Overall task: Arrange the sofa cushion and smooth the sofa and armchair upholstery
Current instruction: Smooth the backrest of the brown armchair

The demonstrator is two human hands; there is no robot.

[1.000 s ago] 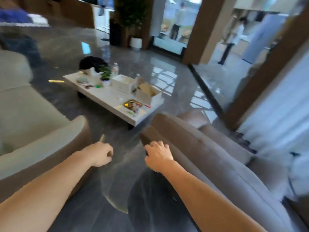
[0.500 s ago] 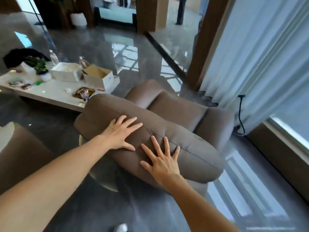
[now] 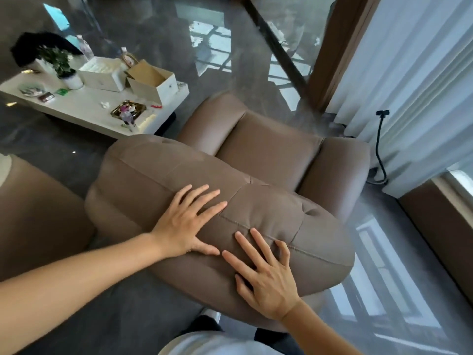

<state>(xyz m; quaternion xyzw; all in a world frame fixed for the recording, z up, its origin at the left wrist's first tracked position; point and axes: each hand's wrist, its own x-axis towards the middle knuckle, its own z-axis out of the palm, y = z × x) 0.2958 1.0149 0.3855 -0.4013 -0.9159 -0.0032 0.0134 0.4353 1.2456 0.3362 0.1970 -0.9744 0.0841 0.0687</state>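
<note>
A brown upholstered armchair (image 3: pixel 271 147) fills the middle of the view, seen from behind. Its padded backrest top (image 3: pixel 143 175) is the nearest part, with a stitched seam across it. My left hand (image 3: pixel 186 221) lies flat on the backrest top, fingers spread toward the right. My right hand (image 3: pixel 263 272) lies flat just below and right of it, fingers spread, pressing the fabric near the seam. Neither hand holds anything. The edge of the sofa (image 3: pixel 33 216) shows at the left.
A low white coffee table (image 3: pixel 84 111) stands beyond the armchair at left, carrying boxes, a potted plant (image 3: pixel 61 65) and small items. White curtains (image 3: pixel 409 73) and a black cable (image 3: pixel 378 149) are at right. The floor (image 3: pixel 230 34) is glossy dark stone.
A second ago my hands hung closed beside the armchair. They then opened flat on the backrest top, and the view has moved closer over the chair.
</note>
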